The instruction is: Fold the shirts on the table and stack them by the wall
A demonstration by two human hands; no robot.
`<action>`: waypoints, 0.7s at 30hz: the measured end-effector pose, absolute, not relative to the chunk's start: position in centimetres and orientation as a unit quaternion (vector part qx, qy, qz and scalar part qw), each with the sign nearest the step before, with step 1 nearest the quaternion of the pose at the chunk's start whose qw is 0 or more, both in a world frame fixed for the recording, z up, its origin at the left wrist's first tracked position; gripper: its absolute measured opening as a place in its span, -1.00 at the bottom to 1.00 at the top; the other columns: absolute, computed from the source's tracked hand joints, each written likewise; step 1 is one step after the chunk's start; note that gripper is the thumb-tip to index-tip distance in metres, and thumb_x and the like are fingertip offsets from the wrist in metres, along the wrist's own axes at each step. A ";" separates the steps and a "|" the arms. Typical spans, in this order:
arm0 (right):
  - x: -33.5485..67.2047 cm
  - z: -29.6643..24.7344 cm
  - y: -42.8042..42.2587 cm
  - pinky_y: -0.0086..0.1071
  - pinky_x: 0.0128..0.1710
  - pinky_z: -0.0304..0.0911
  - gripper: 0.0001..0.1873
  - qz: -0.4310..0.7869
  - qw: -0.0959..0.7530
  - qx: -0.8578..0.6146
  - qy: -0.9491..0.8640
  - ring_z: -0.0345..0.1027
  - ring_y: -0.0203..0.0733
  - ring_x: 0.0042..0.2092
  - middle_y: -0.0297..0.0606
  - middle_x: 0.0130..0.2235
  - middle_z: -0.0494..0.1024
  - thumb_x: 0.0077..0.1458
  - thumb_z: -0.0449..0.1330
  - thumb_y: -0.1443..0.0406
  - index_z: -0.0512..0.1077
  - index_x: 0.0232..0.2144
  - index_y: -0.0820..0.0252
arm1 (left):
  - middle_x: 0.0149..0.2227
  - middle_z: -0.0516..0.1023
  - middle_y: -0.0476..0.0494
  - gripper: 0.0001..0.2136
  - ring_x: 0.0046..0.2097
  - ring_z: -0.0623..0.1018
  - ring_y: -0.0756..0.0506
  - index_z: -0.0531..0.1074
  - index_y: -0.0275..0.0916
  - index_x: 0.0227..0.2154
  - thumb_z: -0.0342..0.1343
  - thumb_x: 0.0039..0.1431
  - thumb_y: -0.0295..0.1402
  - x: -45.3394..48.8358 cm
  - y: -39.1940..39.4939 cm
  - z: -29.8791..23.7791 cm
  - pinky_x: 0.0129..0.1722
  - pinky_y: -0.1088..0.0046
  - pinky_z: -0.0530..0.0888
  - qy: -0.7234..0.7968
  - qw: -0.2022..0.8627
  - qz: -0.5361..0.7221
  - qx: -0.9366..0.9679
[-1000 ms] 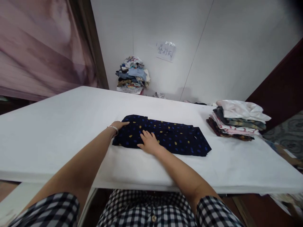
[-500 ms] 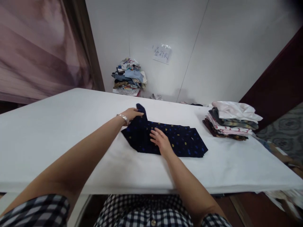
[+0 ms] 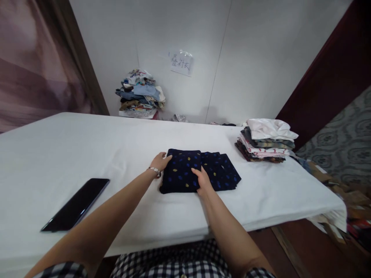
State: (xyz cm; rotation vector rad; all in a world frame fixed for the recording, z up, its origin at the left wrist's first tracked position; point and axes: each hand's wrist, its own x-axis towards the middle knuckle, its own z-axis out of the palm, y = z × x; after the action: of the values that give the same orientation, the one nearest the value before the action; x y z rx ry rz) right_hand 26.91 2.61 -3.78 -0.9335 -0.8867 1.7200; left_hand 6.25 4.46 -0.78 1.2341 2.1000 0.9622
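Note:
A dark navy shirt (image 3: 182, 173) with blue and yellow spots lies on the white-covered table, its left part folded over onto the rest. At the left fold is my left hand (image 3: 160, 162), closed on the edge with the thumb on top and a silver bracelet at the wrist. My right hand (image 3: 203, 180) grips the free edge of the folded-over part near the middle. Its thumb rests on the cloth, and its other fingers are partly hidden. The right end of the shirt lies flat beyond this hand.
A black phone (image 3: 77, 204) lies on the table (image 3: 130, 139) at the left. To the right stands a stack of folded clothes (image 3: 265, 141) with a white one on top. Another clothes pile (image 3: 140, 94) is at the back wall, near a paper sign (image 3: 181, 63).
My left hand has brought the raised left part of the shirt down over the middle. My right hand has moved from lying on the cloth to its folded edge. The phone has come into view.

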 end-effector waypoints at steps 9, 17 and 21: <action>26.9 -3.5 3.9 -0.21 -0.06 0.39 -0.46 0.668 0.475 -0.405 -0.405 0.48 -0.10 -0.10 -0.31 -0.14 0.61 -0.12 0.22 0.33 0.37 0.00 0.06 | 0.13 0.41 -0.29 -0.47 0.12 0.43 -0.23 0.28 -0.22 0.09 0.19 0.02 -0.25 7.5 4.2 -3.1 0.07 0.33 0.35 0.790 0.227 0.325 0.467; 28.0 -5.2 5.6 -0.24 0.07 0.28 -0.19 0.548 0.486 -0.515 -0.446 0.36 -0.11 0.08 -0.21 0.12 0.42 -0.11 0.20 0.38 0.17 0.24 0.04 | 0.16 0.38 -0.27 -0.44 0.13 0.42 -0.19 0.23 -0.24 0.15 0.13 0.10 -0.19 7.6 4.2 -3.9 0.10 0.32 0.35 0.783 0.213 0.338 0.477; 28.9 -5.6 5.9 -0.19 0.17 0.16 -0.30 0.487 0.440 -0.543 -0.523 0.29 -0.10 0.13 -0.19 0.12 0.41 -0.09 0.19 0.38 0.27 0.17 0.09 | 0.19 0.34 -0.29 -0.40 0.17 0.38 -0.24 0.22 -0.26 0.17 0.13 0.08 -0.15 7.7 4.0 -4.1 0.14 0.26 0.33 0.778 0.215 0.331 0.489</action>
State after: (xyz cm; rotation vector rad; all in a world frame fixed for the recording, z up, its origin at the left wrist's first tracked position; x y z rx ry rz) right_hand 28.89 5.85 -5.64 -1.3488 -1.2984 1.2105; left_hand 7.69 3.99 -4.13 1.3545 2.1568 0.9186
